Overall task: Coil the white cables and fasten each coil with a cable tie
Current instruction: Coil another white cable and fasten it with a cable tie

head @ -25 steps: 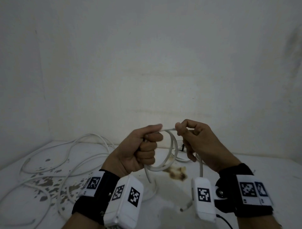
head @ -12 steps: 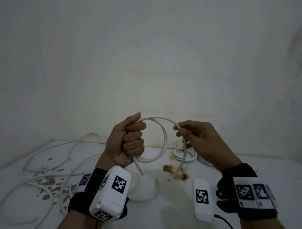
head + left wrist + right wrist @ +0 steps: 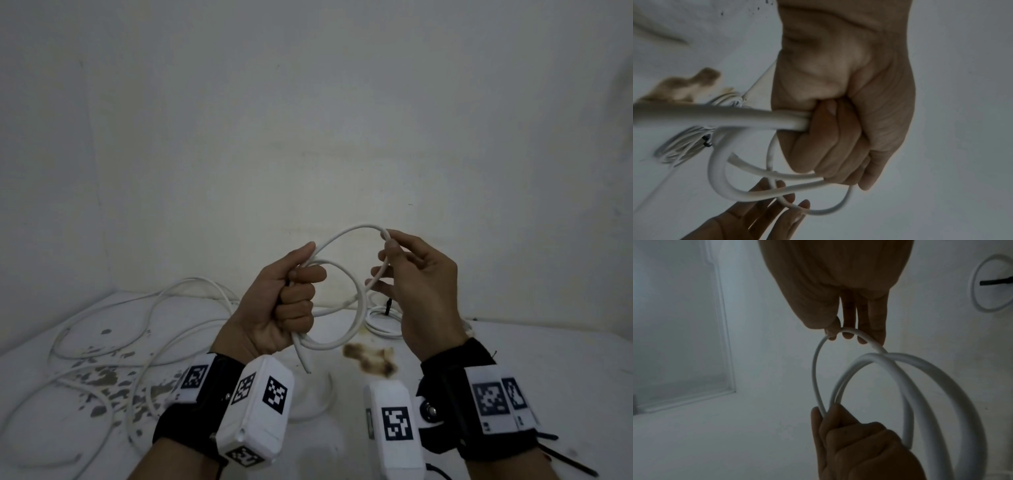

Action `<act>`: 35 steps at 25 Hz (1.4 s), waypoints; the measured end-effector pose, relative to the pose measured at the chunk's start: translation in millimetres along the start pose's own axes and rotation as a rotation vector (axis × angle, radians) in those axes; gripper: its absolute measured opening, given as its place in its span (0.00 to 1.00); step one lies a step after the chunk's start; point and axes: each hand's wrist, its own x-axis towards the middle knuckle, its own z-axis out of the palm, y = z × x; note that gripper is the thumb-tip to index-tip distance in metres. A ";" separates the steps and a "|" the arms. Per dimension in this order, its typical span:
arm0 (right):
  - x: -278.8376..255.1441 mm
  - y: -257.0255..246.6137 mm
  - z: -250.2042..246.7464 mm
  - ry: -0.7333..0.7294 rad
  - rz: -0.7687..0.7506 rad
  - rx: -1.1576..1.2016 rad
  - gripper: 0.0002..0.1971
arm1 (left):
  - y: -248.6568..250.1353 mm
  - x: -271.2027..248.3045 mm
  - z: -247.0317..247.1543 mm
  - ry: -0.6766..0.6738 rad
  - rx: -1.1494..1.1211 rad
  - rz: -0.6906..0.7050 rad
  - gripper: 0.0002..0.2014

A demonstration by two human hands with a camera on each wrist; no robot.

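One tied white cable bundle with a black tie [image 3: 385, 317] lies done on the white worktop [image 3: 548, 353]. My left hand [image 3: 281, 308] clenches the thick white cable coil [image 3: 346, 305], held aloft; my right hand [image 3: 421, 284] pinches its next loop. I judge more loose white cable [image 3: 113, 342] awaits left, with free room overhead.

Bare indoor corner, perhaps a makeshift workroom: plain whitish walls [image 3: 308, 120], stained white tabletop [image 3: 513, 359] strewn with loose white cables [image 3: 144, 308]; little else visible.

Dim, grainy — wrist views blurred.
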 end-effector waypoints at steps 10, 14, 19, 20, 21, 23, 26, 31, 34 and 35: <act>7.9 30.4 -6.6 -0.003 0.793 0.354 0.11 | -0.9 -0.2 8.8 0.709 0.494 -0.049 0.20; 9.6 41.9 -11.8 -0.031 0.873 0.377 0.09 | -3.1 2.1 7.1 0.794 0.595 -0.006 0.23; 9.4 33.7 -13.5 -0.096 0.837 0.259 0.08 | 2.8 -4.4 8.8 0.848 0.706 0.009 0.24; 8.2 32.2 -11.5 -0.099 0.818 0.246 0.08 | 3.3 -5.1 8.9 0.857 0.717 0.018 0.24; 7.4 32.6 -8.5 -0.102 0.801 0.242 0.07 | 2.2 -3.9 9.7 0.864 0.719 0.032 0.24; 1.7 35.3 1.0 -0.131 0.778 0.237 0.08 | -2.0 2.2 11.2 0.876 0.727 0.060 0.24; -8.6 38.2 12.5 -0.142 0.782 0.196 0.07 | -6.0 7.1 9.0 0.884 0.739 0.086 0.24; -12.9 22.3 13.4 -0.218 0.799 0.250 0.19 | 3.1 -1.5 -0.3 0.970 0.572 0.244 0.22; -20.1 22.9 20.2 -0.339 0.681 0.104 0.16 | 0.8 4.2 0.9 1.001 0.530 0.331 0.21; -23.9 25.9 23.1 -0.373 0.627 0.078 0.20 | -1.0 6.7 1.9 1.007 0.532 0.347 0.21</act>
